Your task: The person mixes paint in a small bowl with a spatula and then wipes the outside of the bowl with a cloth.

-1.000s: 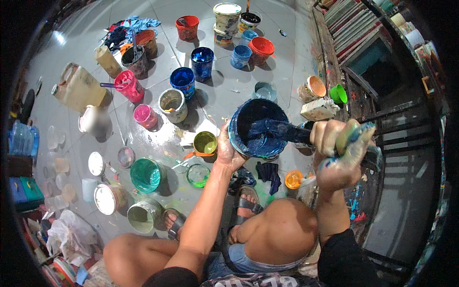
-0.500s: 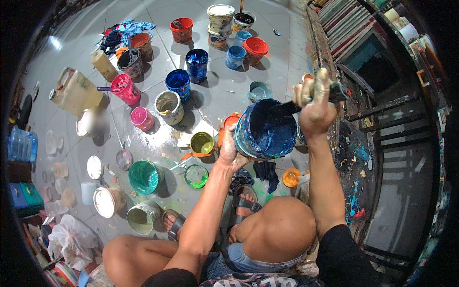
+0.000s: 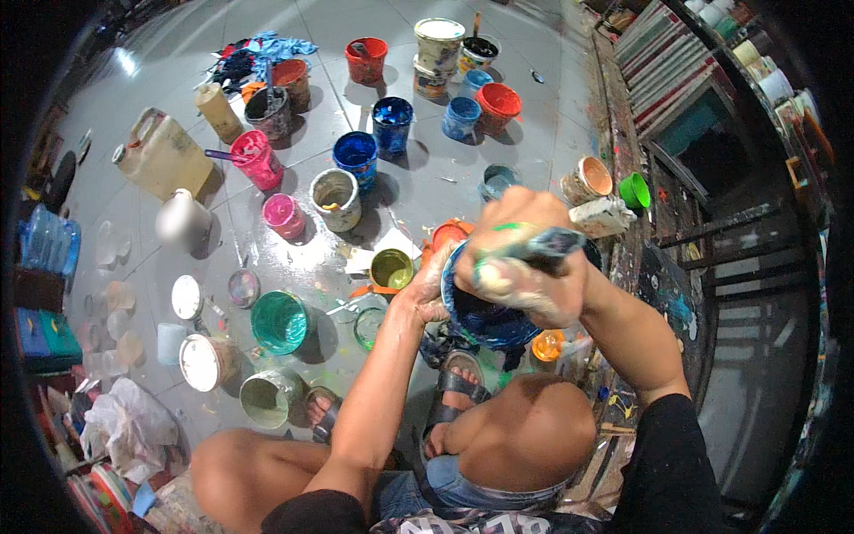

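Between my legs and the paint pots, a blue-smeared bucket (image 3: 476, 326) is tilted with its mouth toward me. My left hand (image 3: 431, 287) is closed on its left side, fingers partly hidden behind it. Over the bucket's mouth, my right hand (image 3: 532, 271) is a fist around a dark, paint-smeared tool (image 3: 557, 244). The tool's upper end sticks out of the fist; its lower end is hidden by the hand. Green and pale paint streaks that hand. Left of the bucket stands an olive-yellow paint pot (image 3: 391, 270).
Blue paint pots (image 3: 356, 158), a pink pot (image 3: 285, 216) and a green pot (image 3: 280, 322) stand on the tiled floor. A large jug (image 3: 167, 158) is at the left. An orange pot (image 3: 547, 345) sits near my right knee. Wooden frames (image 3: 663, 67) lean at the right.
My right hand has come down and left with the tool, from beside the bucket's right rim to over its mouth. The bucket now sits lower, still in my left hand.
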A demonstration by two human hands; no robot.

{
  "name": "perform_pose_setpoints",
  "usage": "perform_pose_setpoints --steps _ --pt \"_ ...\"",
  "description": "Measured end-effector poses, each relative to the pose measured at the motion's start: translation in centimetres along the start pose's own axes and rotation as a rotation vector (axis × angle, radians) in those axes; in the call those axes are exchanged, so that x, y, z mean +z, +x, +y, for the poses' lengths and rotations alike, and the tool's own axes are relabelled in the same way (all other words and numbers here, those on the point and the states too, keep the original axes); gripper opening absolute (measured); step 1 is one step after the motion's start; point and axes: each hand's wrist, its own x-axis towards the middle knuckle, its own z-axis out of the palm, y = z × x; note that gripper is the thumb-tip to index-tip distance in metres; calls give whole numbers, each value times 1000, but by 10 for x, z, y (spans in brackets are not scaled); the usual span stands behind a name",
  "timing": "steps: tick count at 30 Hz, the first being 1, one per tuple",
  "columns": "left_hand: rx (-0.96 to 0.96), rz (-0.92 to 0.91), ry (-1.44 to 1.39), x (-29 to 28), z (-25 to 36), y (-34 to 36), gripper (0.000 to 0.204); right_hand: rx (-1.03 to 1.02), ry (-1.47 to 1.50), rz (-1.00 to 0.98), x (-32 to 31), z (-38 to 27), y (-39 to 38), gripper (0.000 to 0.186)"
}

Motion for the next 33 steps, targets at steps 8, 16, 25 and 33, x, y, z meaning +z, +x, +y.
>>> perform_pose_setpoints --steps 8,16,25,33 --pt "265 32 -61 -7 2 16 56 -68 -290 635 7 5 -54 51" --pt "310 104 -82 -16 -17 20 43 -156 58 564 43 -3 -35 47" --pt "271 32 -19 -25 -44 19 56 -42 -81 708 21 20 -67 50" --pt "222 191 54 -49 -32 -3 70 21 -157 898 41 61 -110 33"
